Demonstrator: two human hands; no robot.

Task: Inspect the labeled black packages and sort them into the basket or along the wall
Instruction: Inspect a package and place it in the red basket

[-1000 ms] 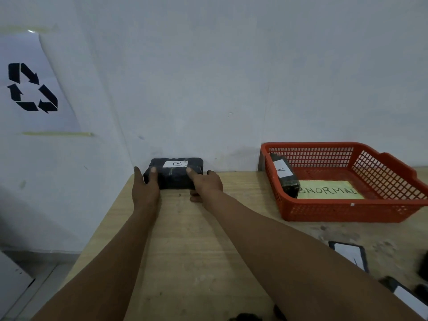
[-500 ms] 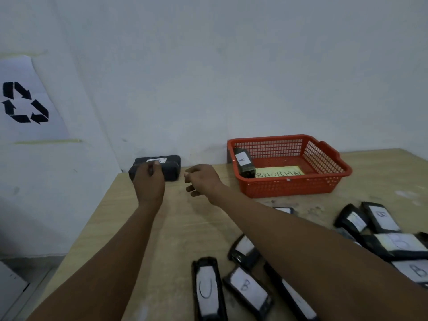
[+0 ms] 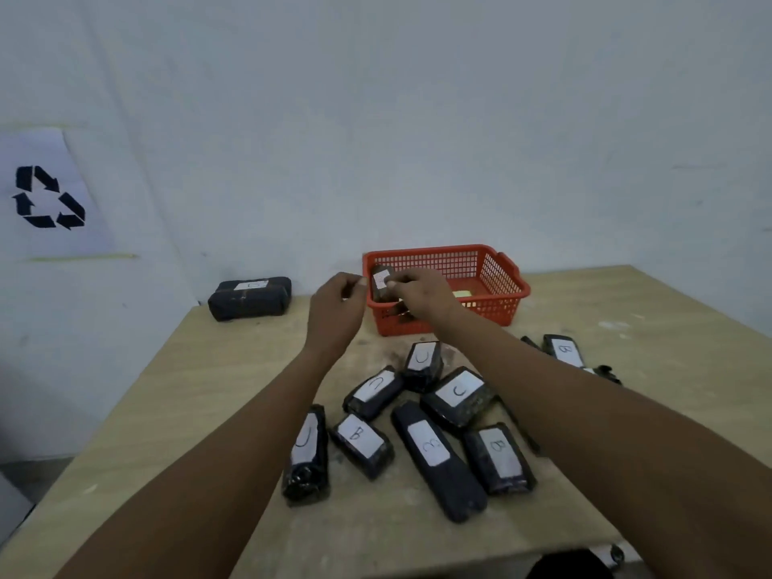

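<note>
Left against the white wall (image 3: 417,119), at the far left of the pale wooden surface (image 3: 209,411): the wrapped black rectangular package with a white "B" label (image 3: 250,297), no longer touched. Drawn back from it and now raised before the red plastic mesh basket (image 3: 497,286): left hand (image 3: 334,311) and right hand (image 3: 422,291), grip of each loosely curled, holding nothing. Probably next, one of the black labeled packages in the near pile (image 3: 417,424).

Both bare forearms reach forward, converging above the table's far half; left hand (image 3: 338,305) and right hand (image 3: 422,292) hover close together, fingers loosely curled, holding nothing.
</note>
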